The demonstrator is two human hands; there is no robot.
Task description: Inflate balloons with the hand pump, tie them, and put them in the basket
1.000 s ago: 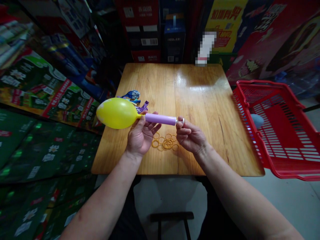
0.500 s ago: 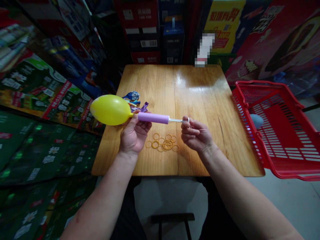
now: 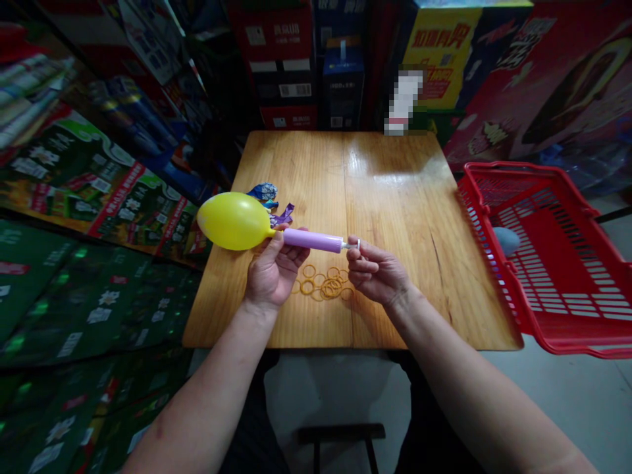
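A purple balloon pump [image 3: 313, 240] lies level above the wooden table, between my two hands. At its left end sits a yellow balloon [image 3: 234, 221], inflated, its neck on the nozzle. My left hand [image 3: 273, 270] is closed there, thumb and fingers around the balloon's neck and the pump's nozzle end. My right hand [image 3: 375, 268] pinches the white handle [image 3: 358, 246] of the pump, with a short bit of rod showing. Below the pump, several tan rubber bands [image 3: 332, 284] lie on the table. Uninflated balloons, blue [image 3: 264, 191] and purple [image 3: 284, 215], lie behind the yellow one.
The wooden table [image 3: 395, 197] spans the middle. A red shopping basket [image 3: 536, 329] stands at its right, with a blue-grey round thing [image 3: 507, 241] inside. Green cartons [image 3: 99, 296] are stacked at left; more boxes [image 3: 343, 85] stand behind. A dark stool [image 3: 340, 432] is below.
My right hand has pushed the handle leftward, so less of the pump's rod shows. My left hand, the pump and the yellow balloon have shifted slightly right and down.
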